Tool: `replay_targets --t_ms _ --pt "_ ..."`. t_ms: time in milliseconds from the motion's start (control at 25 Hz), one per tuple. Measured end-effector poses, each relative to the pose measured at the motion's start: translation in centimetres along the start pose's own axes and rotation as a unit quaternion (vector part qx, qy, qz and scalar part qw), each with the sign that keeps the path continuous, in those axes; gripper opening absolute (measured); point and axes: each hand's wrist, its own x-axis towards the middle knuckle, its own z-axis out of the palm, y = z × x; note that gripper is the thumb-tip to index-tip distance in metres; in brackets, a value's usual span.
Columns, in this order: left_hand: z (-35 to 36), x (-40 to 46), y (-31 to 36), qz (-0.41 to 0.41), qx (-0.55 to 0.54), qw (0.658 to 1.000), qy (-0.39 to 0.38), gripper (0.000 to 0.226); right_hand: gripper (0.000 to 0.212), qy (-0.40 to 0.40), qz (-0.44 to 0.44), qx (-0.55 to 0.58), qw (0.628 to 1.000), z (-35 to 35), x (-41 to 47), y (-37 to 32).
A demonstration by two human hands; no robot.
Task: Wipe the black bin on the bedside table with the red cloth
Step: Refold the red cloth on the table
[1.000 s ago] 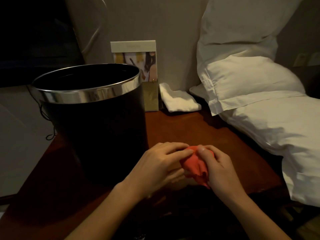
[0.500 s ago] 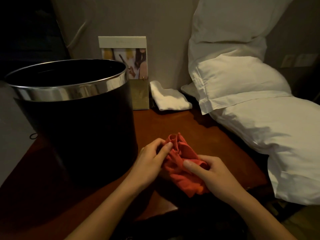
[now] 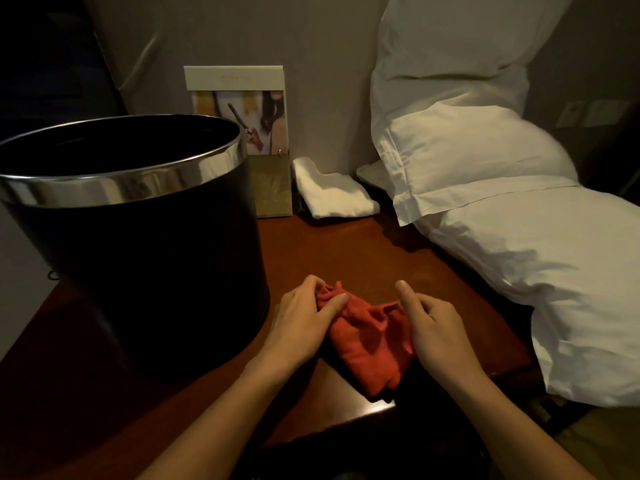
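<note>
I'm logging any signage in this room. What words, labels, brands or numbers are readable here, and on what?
No text can be read.
Card leaning on the wall behind the bin: a faint line of print on its pale top band, too small and blurred to read.
Olive-coloured booklet below it: a faint pattern, no legible words.
Black bin, red cloth, pillows: no lettering visible.
</note>
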Motion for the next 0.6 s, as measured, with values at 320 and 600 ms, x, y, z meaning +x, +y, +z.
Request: replay_targets --t_ms 320,600 --pt "-0.2 1.7 -1.2 0.175 0.070 0.976 -0.109 0.020 0.008 -0.022 0.007 -0.051 0.998 1.0 0.5 0.7" --pt "-0.9 2.9 -1.3 0.104 0.241 0.965 -0.029 0.027 0.030 -0.058 -0.027 -0.255 0.965 1.9 2.0 -0.6"
